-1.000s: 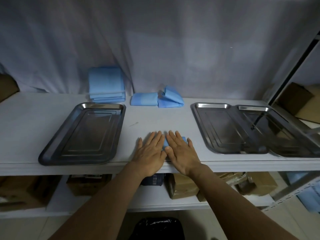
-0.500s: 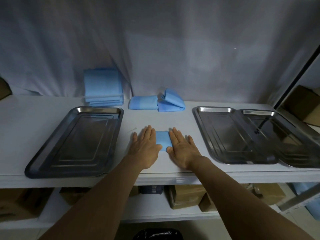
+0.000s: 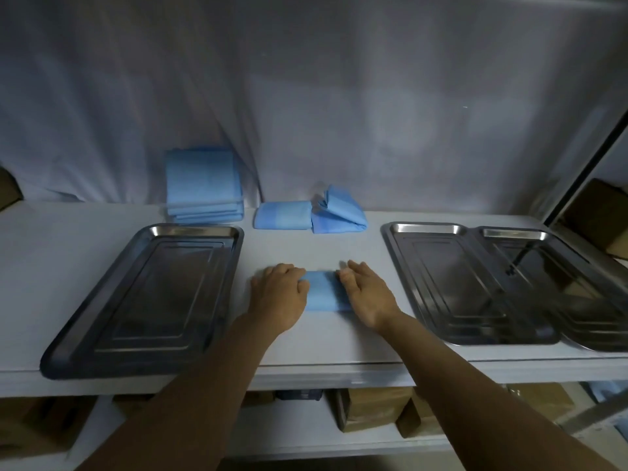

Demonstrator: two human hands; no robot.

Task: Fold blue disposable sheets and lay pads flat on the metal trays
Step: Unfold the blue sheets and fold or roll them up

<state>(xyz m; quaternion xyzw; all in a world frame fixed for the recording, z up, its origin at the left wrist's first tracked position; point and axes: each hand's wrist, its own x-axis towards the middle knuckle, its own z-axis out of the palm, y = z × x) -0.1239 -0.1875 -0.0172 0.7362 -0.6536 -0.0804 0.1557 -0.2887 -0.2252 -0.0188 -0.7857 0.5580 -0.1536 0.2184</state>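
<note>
A small folded blue sheet (image 3: 324, 292) lies on the white shelf between two metal trays. My left hand (image 3: 277, 295) sits at its left edge with fingers curled, thumb on the sheet. At the right edge, my right hand (image 3: 368, 292) curls its fingers and thumb round the sheet's side. An empty metal tray (image 3: 200, 230) lies to the left. Two more empty trays (image 3: 428, 228) (image 3: 516, 234) lie to the right, overlapping side by side.
A stack of blue sheets (image 3: 204, 185) leans at the back wall behind the left tray. Two folded blue pieces (image 3: 283, 215) (image 3: 339, 214) lie at the back centre. A white cloth hangs behind. Cardboard boxes (image 3: 373, 409) stand on the lower shelf.
My hands were flat and close together on the sheet. They slid apart to its left and right edges, and the fingers have curled there.
</note>
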